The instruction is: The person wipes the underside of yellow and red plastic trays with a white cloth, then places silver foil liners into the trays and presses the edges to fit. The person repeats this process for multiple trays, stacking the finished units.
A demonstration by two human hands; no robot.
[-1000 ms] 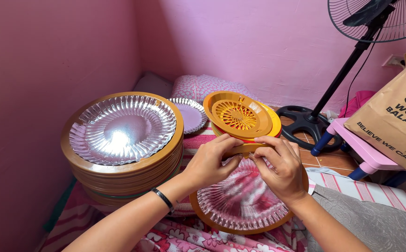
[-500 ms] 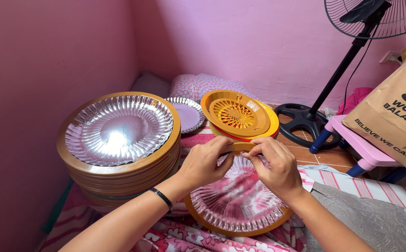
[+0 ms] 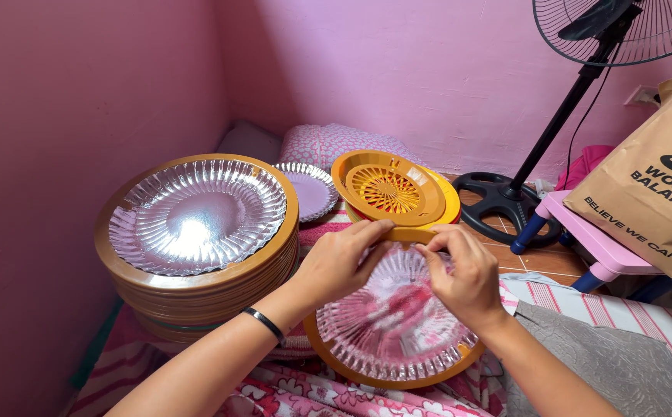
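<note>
Silver foil lines the round plate (image 3: 390, 324) I hold at lower centre of the frame, its orange-brown rim tilted toward me over the floral cloth (image 3: 305, 394). My left hand (image 3: 340, 266) grips the far rim with thumb and fingers pinched narrow on it. My right hand (image 3: 467, 278) pinches the same far edge just beside the left, fingers closed where the foil meets the rim. I cannot tell whether the foil there is seated or lifted.

Risk noted: the foil is thin and pleated. In my judgement a hard pull at that edge could tear or crease it, or peel the liner off the rim. Both hands work the far edge only, so the near edge has little support and the plate could tip or slide on the soft cloth.

Left of centre stands a tall stack of foil-lined plates (image 3: 197, 232), close to my left forearm. A sideways elbow movement could shove the top plates off.

Just beyond my hands, a leaning pile of orange plastic plate holders (image 3: 390, 189) sits almost touching the held rim; pushing forward could topple it. A single foil plate (image 3: 313, 189) lies behind. At upper right stand a fan (image 3: 575, 85) and a paper bag (image 3: 653, 185), well apart.
</note>
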